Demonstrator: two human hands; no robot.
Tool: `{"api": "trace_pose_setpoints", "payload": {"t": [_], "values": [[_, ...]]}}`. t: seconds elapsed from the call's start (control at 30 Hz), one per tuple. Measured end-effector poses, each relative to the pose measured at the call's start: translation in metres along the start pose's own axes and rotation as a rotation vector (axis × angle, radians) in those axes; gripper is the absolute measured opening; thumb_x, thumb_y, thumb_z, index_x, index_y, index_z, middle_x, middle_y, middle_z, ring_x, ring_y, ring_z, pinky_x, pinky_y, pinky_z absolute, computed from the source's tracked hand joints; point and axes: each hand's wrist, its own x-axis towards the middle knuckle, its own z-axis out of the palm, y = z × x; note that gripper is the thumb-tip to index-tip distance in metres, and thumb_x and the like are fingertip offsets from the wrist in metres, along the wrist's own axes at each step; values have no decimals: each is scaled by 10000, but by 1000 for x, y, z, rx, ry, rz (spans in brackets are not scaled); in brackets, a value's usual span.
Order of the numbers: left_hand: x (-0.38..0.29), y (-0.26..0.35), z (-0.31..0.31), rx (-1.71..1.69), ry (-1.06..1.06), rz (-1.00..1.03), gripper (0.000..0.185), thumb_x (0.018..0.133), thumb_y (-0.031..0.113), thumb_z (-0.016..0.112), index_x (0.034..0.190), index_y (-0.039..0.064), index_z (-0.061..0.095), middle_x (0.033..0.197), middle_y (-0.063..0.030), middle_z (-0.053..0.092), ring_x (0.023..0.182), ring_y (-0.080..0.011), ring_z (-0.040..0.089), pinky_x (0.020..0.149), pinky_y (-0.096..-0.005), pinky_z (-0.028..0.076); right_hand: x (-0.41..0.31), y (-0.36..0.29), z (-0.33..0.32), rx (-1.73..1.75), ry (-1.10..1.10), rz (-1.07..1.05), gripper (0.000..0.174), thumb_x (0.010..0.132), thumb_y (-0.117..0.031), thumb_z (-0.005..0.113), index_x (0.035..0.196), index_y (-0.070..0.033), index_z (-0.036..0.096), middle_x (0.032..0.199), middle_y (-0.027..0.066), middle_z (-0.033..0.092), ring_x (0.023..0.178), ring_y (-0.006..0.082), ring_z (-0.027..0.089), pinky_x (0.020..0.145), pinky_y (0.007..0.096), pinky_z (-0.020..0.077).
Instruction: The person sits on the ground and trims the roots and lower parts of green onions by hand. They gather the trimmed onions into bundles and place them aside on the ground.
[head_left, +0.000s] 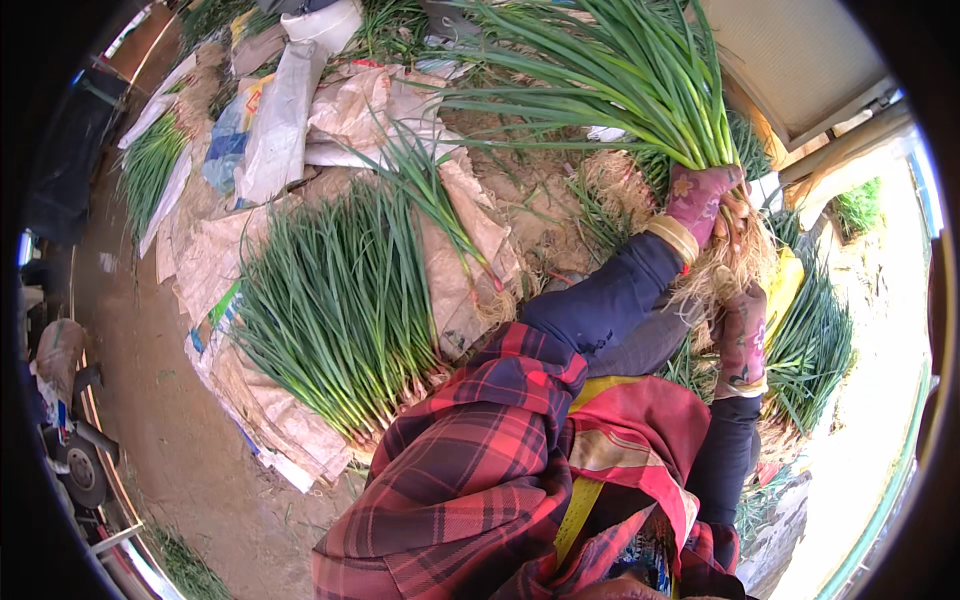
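My left hand (703, 201), in a pink flowered glove, is closed round the lower stems of a bunch of green onions (675, 112). The leaves fan up and to the left; the pale bulbs and stringy roots (739, 232) hang below the fist. My right hand (741, 311), in a similar glove, is at the root ends from below; its fingers are partly hidden by roots, so its hold cannot be told. A large row of green onions (341, 315) lies on woven sacking (465, 300), with a small loose bunch (431, 199) beside it.
More green onions lie at the right (810, 337) and upper left (154, 161). A white plastic sack (281, 120) rests on the sacking. A framed panel (802, 60) stands at the upper right. A small wheel (81, 471) is at the far left, beyond the dirt floor (172, 420).
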Motion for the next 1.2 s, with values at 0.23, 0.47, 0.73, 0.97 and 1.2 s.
{"api": "trace_pose_setpoints", "payload": {"t": [0.23, 0.47, 0.73, 0.97, 1.2], "values": [[-2, 51, -117, 288, -107, 56, 368, 773, 300, 588, 748, -66, 593, 680, -174, 597, 453, -253, 572, 381, -314, 479, -3, 12, -73, 310, -8, 49, 207, 854, -211, 535, 775, -20, 552, 694, 55, 529, 577, 163, 474, 536, 277, 380], [-182, 245, -235, 715, 98, -450, 499, 760, 181, 645, 1153, -76, 476, 834, -126, 605, 594, -206, 606, 672, -353, 530, 64, 129, -101, 141, -78, 178, 236, 893, -269, 454, 818, -61, 534, 568, -15, 422, 446, 78, 352, 414, 205, 282], [-328, 207, -255, 638, 578, -296, 467, 743, 177, 660, 1128, -51, 527, 971, -164, 611, 832, -256, 615, 818, -380, 486, 65, 272, -79, -532, -428, 279, 255, 855, -280, 492, 876, -43, 583, 631, -1, 499, 518, 88, 460, 460, 213, 347], [-441, 67, -322, 617, 942, -640, 359, 808, 293, 540, 999, 1, 629, 674, -156, 629, 503, -240, 616, 448, -310, 519, 45, 263, -85, -588, -415, 393, 248, 858, -271, 492, 880, -42, 585, 645, 2, 510, 531, 91, 473, 469, 217, 358], [-428, 72, -323, 387, 1013, -619, 290, 802, 209, 602, 986, -14, 631, 527, -110, 574, 340, -217, 520, 330, -303, 456, 36, 259, -73, -593, -427, 438, 241, 861, -262, 492, 884, -41, 586, 658, 5, 521, 544, 94, 487, 478, 221, 370]]}}
